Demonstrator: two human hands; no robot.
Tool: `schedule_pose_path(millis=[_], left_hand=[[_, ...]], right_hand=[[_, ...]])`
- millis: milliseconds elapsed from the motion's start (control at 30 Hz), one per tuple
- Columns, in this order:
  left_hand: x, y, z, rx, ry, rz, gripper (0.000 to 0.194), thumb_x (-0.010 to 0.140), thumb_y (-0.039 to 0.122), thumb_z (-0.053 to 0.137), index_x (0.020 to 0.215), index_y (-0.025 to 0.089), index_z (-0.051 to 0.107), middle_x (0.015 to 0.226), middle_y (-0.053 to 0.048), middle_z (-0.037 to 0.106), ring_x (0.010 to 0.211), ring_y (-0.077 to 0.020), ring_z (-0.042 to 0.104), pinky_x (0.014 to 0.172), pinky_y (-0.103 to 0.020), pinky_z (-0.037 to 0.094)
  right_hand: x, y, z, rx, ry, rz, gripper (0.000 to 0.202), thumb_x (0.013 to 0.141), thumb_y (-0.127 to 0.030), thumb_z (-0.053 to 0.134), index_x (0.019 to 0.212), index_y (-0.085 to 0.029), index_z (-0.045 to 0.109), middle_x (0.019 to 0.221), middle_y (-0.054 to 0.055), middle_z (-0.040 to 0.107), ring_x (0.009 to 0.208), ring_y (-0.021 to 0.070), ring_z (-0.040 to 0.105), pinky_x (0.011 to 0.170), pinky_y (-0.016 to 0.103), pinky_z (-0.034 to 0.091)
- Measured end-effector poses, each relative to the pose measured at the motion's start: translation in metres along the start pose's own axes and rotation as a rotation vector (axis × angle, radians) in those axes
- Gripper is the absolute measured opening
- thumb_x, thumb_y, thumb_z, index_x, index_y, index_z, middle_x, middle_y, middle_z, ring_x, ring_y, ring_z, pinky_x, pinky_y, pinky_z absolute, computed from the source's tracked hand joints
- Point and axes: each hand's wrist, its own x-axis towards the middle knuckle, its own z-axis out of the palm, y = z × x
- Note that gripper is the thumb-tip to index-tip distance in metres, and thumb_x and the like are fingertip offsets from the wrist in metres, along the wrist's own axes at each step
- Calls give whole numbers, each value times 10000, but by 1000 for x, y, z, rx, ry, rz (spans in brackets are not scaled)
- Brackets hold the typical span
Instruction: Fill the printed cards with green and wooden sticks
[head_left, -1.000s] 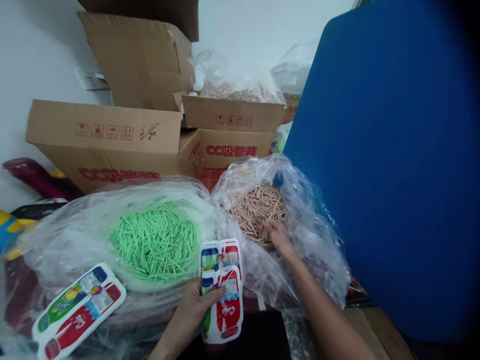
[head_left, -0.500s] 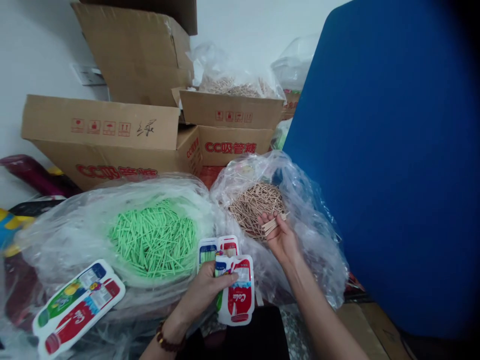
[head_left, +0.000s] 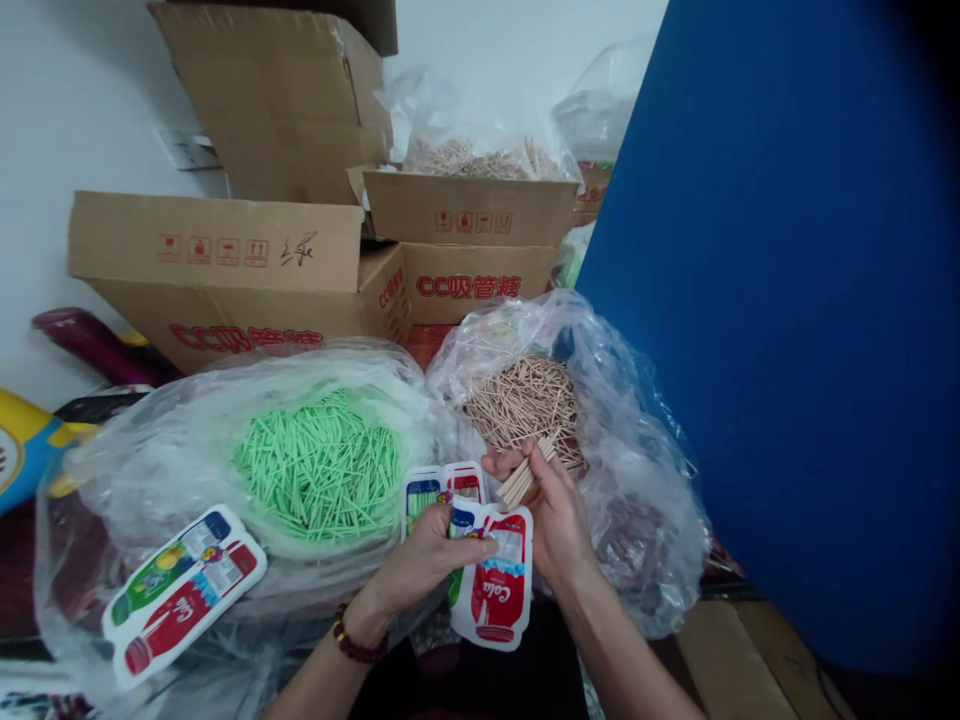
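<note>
Near left: flat bottle-shaped printed pack w/ green and red halves lies on the clear plastic sheeting, apart from both hands. Looks finished or spare; cannot tell if filled.

Centre left: clear plastic bag of loose green sticks, open at top, well stocked. Neither hand in it.

Centre near: left hand curled round a white-and-red cola-bottle-shaped blister pack, thumb pressed on its upper face. A second like pack sits just behind it, touching.

Right of centre: right hand pinching a small bundle of tan sticks between thumb and fingers, held just above and beside the pack's top. Sticks not yet in the pack, as far as can be seen.

Behind right hand: clear bag of loose tan sticks, open, plenty left.

Far: brown cardboard cartons w/ red print, stacked. Right: blue panel.

Judgement: sticks picked, loading into the held pack remains; bulk stock largely unused.
</note>
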Motion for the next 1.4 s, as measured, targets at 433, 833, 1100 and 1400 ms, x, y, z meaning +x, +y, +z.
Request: schedule_pose_path(millis=[433,833,1100,1400], left_hand=[[7,6,-7,63,21,55,237,694,270,760,860,112,697,756,-23,701,651,-136,605,672,-247,467],[9,11,-13,-8,29,118,195,723,239,745,868,121,691,794,-32,712,659,-122,612,669,-239,483],[8,22,-13,2,59,113,221,722,257,740,894,119,720,809,-44,734,679,-149,644,660,-244,500],[9,17,-25,-57,225,169,285,640,234,800,863,146,645,774,-5,708,646,-126,638,641,-235,515]], right_hand=[[-11,-2,-10,-147,-200,141,102,839,-277,604,836,-174,601,1139,85,676,955,216,658,859,372,506],[5,-13,-16,-758,-432,-155,274,923,-332,479,1129,-248,640,1209,62,635,1128,210,574,1014,402,400],[12,-12,-30,-588,-413,14,246,820,-291,640,1065,-260,634,1037,4,699,946,160,645,837,296,496],[7,6,-24,-480,-325,205,293,646,-287,781,903,-183,685,821,-4,732,694,139,654,698,274,513]])
